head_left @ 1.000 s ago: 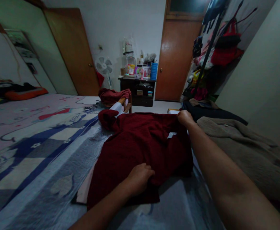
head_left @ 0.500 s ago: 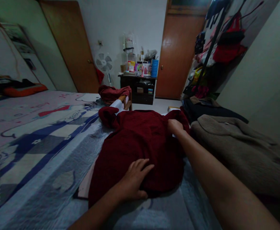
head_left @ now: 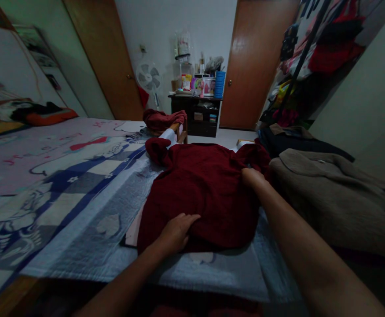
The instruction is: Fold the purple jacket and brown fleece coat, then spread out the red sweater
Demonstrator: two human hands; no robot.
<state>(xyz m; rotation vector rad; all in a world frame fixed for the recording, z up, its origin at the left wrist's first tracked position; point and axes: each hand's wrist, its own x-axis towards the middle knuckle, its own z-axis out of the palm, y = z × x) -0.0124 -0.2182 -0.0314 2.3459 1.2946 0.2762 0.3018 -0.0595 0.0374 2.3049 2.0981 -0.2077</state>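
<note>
A dark red top [head_left: 202,189] lies spread on a light blue quilted cover, its two sleeves bunched at the far corners. My right hand [head_left: 253,178] is closed on the top's right side, just below the right sleeve. Low on the top, left of its middle, my left hand [head_left: 177,231] has its fingers together, seemingly pinching the cloth; the thumb is partly hidden. A pale flat piece [head_left: 134,231] with a dark edge sticks out from under the top's left side.
Folded grey-brown clothing [head_left: 331,198] and a dark garment [head_left: 304,143] are piled on the right. A patterned bedspread [head_left: 89,176] stretches to the left. Reddish cloth [head_left: 162,119] hangs over a wooden bed end. Farther back stand a fan [head_left: 148,77] and a dark cabinet [head_left: 194,116].
My left hand's fingers, spread on the top before, have drawn together. My right hand still grips the right side. The view has tipped downward, showing the bed's near edge.
</note>
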